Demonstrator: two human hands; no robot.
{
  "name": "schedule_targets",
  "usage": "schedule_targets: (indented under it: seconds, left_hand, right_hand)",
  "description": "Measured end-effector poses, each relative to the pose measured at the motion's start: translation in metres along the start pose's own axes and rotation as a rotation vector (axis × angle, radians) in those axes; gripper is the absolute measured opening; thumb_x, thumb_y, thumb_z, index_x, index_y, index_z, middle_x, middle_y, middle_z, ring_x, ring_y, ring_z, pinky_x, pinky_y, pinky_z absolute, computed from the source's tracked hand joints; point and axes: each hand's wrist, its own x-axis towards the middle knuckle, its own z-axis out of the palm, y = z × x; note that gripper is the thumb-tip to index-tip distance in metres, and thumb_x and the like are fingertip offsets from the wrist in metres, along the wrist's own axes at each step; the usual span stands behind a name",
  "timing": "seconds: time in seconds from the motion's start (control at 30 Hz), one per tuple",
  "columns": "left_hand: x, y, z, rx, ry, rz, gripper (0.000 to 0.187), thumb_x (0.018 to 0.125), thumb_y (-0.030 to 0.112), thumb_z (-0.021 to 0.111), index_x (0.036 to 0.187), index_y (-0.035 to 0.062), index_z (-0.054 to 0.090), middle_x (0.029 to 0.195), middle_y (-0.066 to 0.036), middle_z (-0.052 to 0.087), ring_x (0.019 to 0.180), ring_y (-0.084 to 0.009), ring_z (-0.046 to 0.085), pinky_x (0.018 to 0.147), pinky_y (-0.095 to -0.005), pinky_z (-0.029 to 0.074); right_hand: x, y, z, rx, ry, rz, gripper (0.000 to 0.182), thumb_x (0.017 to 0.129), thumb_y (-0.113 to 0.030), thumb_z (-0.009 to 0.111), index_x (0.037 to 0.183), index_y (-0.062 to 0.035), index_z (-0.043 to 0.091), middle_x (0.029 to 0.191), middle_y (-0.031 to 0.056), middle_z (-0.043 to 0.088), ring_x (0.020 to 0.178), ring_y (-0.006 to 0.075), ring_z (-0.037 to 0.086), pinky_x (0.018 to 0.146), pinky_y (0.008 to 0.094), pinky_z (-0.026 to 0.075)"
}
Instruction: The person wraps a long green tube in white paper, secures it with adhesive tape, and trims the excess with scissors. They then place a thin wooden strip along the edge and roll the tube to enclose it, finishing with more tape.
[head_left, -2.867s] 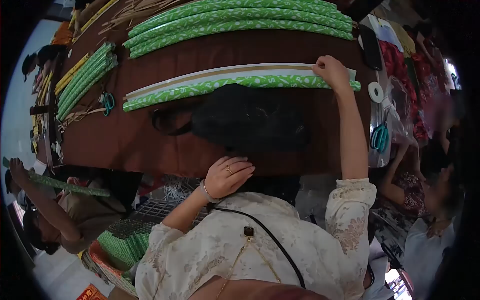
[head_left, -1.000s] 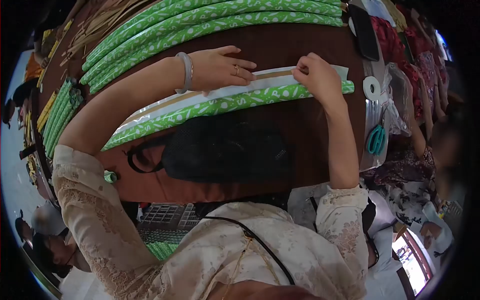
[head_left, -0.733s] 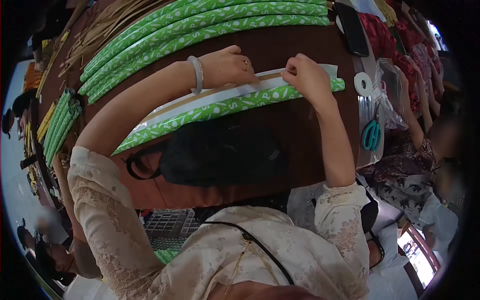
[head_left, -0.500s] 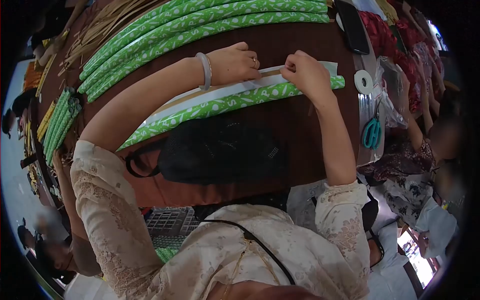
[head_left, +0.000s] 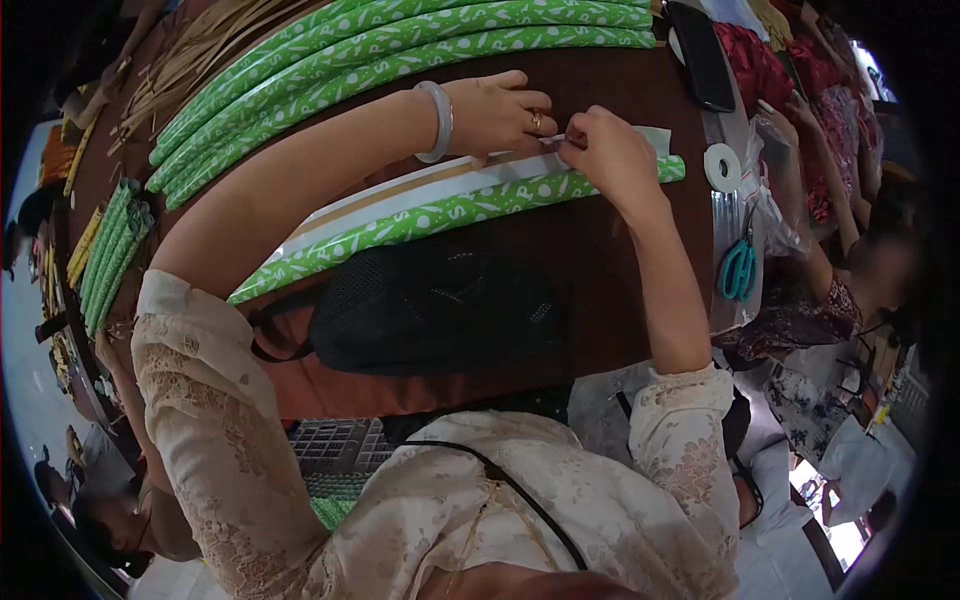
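A roll of green sheet printed with white shapes point(head_left: 430, 211) lies across the table, its white underside point(head_left: 345, 207) partly turned out. A narrow brown strip point(head_left: 400, 187) runs lengthwise along that white part. My left hand point(head_left: 497, 118), with a pale bangle and a ring, is bent over the strip's right part, its fingers curled in. Close beside it, my right hand point(head_left: 617, 155) pinches at the strip near the sheet's right end. The fingertips of both hands nearly meet, and whatever small thing is between them is hidden.
A black bag point(head_left: 430, 310) lies in front of the roll. More green rolls point(head_left: 400, 65) are behind. On the right are a phone point(head_left: 700, 55), a white tape roll point(head_left: 722, 167) and teal scissors point(head_left: 738, 268). Dry tan strips point(head_left: 200, 60) lie at upper left. Other people sit on both sides.
My left hand has slid to the right along the strip, closer to my right hand, showing more of the brown strip. My right hand has barely moved.
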Motion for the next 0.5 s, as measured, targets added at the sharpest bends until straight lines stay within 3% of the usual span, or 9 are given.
schedule_targets:
  seconds: [0.2,0.27,0.4,0.5]
  left_hand:
    - [0.000,0.000,0.001,0.001,0.019,0.035,0.058,0.061,0.032,0.073,0.114,0.0180,0.055,0.122,0.007,0.045,0.120,-0.0190,0.033,0.095,-0.0347,0.029]
    - [0.001,0.002,-0.001,0.019,0.011,0.032,0.058,0.061,0.032,0.072,0.114,0.0197,0.055,0.123,0.008,0.045,0.119,-0.0185,0.033,0.094,-0.0347,0.030]
    - [0.001,0.003,-0.001,0.025,0.004,0.024,0.055,0.061,0.031,0.072,0.113,0.0207,0.057,0.123,0.008,0.044,0.118,-0.0189,0.033,0.094,-0.0343,0.030]
    - [0.002,0.002,0.000,0.039,0.011,0.034,0.054,0.061,0.030,0.071,0.113,0.0200,0.057,0.121,0.008,0.045,0.118,-0.0192,0.034,0.094,-0.0340,0.031]
  right_hand:
    - [-0.004,-0.005,0.003,-0.075,0.073,-0.020,0.015,0.069,-0.018,0.066,0.073,-0.0046,0.059,0.076,0.0094,0.055,0.075,0.0285,0.057,0.065,0.0397,0.044]
    - [-0.005,-0.003,0.007,-0.088,0.183,-0.112,0.014,0.068,-0.016,0.067,0.073,-0.0059,0.059,0.074,0.0090,0.055,0.076,0.0266,0.056,0.067,0.0384,0.041]
    - [-0.005,-0.001,0.010,-0.086,0.163,-0.074,0.013,0.068,-0.016,0.067,0.073,-0.0070,0.059,0.075,0.0081,0.056,0.077,0.0251,0.055,0.070,0.0367,0.039]
    - [-0.006,0.000,0.013,-0.103,0.270,-0.144,0.015,0.068,-0.015,0.068,0.070,-0.0061,0.056,0.072,0.0072,0.055,0.070,0.0273,0.056,0.062,0.0389,0.042]
